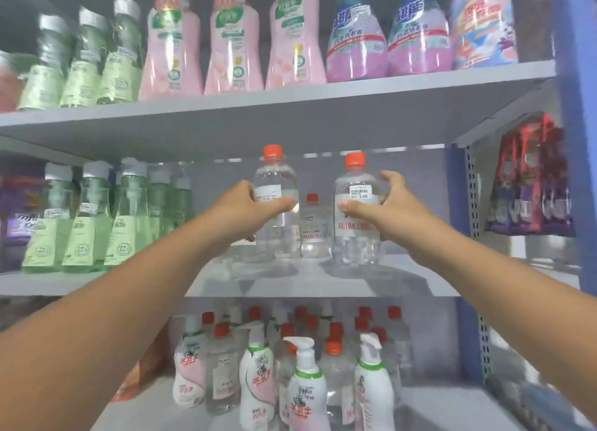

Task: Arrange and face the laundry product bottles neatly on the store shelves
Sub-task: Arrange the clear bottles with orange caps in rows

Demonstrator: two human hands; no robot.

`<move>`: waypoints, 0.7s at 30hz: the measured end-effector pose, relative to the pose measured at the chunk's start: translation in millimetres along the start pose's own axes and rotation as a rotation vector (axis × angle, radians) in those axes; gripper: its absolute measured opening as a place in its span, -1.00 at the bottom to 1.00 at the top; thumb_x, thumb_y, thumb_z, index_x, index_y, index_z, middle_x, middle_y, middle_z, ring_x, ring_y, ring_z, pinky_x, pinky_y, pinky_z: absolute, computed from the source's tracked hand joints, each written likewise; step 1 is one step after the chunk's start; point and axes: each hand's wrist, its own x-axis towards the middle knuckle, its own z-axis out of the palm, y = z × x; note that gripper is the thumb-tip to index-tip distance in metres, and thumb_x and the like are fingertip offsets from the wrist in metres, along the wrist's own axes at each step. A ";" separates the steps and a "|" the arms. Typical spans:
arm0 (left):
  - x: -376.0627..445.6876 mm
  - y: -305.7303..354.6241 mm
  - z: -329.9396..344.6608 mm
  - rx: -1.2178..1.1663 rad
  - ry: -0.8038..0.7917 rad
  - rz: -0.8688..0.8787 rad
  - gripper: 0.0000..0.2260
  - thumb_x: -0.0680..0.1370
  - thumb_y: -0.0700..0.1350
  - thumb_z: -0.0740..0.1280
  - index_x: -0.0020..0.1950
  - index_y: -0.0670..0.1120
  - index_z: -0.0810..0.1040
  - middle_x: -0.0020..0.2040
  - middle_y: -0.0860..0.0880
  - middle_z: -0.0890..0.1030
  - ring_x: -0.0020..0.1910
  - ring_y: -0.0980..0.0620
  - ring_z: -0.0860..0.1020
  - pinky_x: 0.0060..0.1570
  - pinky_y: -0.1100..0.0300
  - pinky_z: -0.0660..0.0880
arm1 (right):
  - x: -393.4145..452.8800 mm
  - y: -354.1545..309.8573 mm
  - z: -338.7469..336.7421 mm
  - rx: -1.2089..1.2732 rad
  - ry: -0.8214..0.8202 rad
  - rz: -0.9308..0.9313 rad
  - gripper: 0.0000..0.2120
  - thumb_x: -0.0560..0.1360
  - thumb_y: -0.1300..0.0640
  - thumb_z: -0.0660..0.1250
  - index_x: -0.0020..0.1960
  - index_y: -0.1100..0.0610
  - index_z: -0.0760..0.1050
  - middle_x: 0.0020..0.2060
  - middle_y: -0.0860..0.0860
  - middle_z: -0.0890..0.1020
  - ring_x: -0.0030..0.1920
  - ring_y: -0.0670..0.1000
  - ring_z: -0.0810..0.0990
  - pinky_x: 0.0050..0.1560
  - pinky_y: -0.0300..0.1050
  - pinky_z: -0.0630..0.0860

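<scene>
Gripping a clear orange-capped bottle (274,201) round its middle, your left hand (240,209) has thumb and fingers curled on it. Your right hand (384,204) wraps the labelled clear bottle (357,210) just right of it, fingers partly spread behind. Both bottles stand on the grey middle shelf (323,285), a smaller bottle (312,227) between them; green bottles (97,217) stand well left.
</scene>
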 end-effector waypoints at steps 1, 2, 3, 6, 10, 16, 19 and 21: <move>14.7 -8.0 4.1 0.051 -0.055 -0.015 -0.52 0.44 0.32 0.47 0.10 -0.02 0.51 0.02 -0.02 0.62 -0.18 0.00 0.60 -0.22 0.14 0.54 | 9.6 8.7 7.9 -0.006 -0.022 0.020 0.01 0.38 -0.11 0.60 0.62 -0.09 0.04 0.26 0.00 0.58 0.08 -0.05 0.66 -0.18 -0.15 0.52; 26.9 -16.5 8.6 0.089 -0.118 -0.024 -0.48 0.38 0.37 0.48 0.08 -0.01 0.54 0.01 -0.02 0.64 -0.17 -0.02 0.63 -0.14 0.11 0.60 | 19.6 17.6 15.3 -0.016 -0.038 0.032 0.02 0.37 -0.10 0.61 0.62 -0.10 0.04 0.28 0.00 0.58 0.08 -0.02 0.68 -0.16 -0.12 0.57; 37.7 -25.1 13.2 0.122 -0.175 -0.033 -0.40 0.29 0.42 0.48 0.10 0.01 0.57 0.03 -0.02 0.66 -0.14 -0.03 0.67 -0.04 0.05 0.64 | 28.6 24.6 22.0 -0.036 -0.050 0.047 0.00 0.36 -0.09 0.61 0.61 -0.09 0.07 0.28 -0.01 0.59 0.08 -0.02 0.69 -0.14 -0.08 0.61; 76.4 -52.0 26.7 0.166 -0.257 -0.043 -0.16 0.11 0.50 0.48 0.25 0.07 0.55 0.08 0.00 0.67 -0.10 -0.03 0.72 0.04 -0.10 0.67 | 51.6 34.9 36.4 -0.087 -0.052 0.093 -0.29 0.41 -0.05 0.59 0.43 -0.05 0.30 0.16 -0.03 0.65 0.03 -0.02 0.71 -0.06 0.03 0.68; 101.6 -61.9 34.4 0.195 -0.314 -0.005 -0.37 0.27 0.40 0.54 0.19 0.06 0.58 -0.01 0.04 0.71 -0.14 -0.01 0.74 0.01 0.00 0.69 | 82.7 38.4 48.9 -0.220 -0.159 0.123 -0.68 0.49 0.02 0.54 0.12 -0.11 0.45 -0.02 -0.05 0.68 -0.04 -0.03 0.71 0.07 0.05 0.66; 143.0 -55.1 37.9 0.370 -0.211 0.168 0.01 0.33 0.38 0.54 0.61 0.01 0.17 0.48 -0.02 0.46 0.34 -0.09 0.54 0.23 0.03 0.54 | 121.8 40.1 69.3 -0.568 -0.187 0.171 -0.22 0.42 -0.21 0.55 0.48 -0.01 0.25 0.09 -0.10 0.53 0.03 -0.02 0.62 0.04 0.01 0.70; 165.7 -45.1 27.6 0.277 -0.219 0.254 -0.27 0.39 0.39 0.48 0.44 0.06 0.43 0.25 0.03 0.59 -0.04 0.01 0.67 -0.03 0.13 0.60 | 138.4 39.3 77.5 -0.640 -0.250 0.174 -0.26 0.42 -0.24 0.53 0.45 0.01 0.32 0.17 -0.04 0.57 0.04 0.02 0.65 -0.04 0.00 0.72; 178.8 -43.0 23.5 0.333 -0.255 0.274 -0.46 0.44 0.37 0.44 0.28 0.09 0.52 -0.03 0.04 0.67 -0.24 0.06 0.64 -0.19 0.16 0.53 | 146.7 40.9 81.5 -0.716 -0.300 0.148 -0.33 0.43 -0.28 0.50 0.42 -0.03 0.41 0.16 -0.02 0.62 0.03 0.03 0.68 -0.07 0.02 0.73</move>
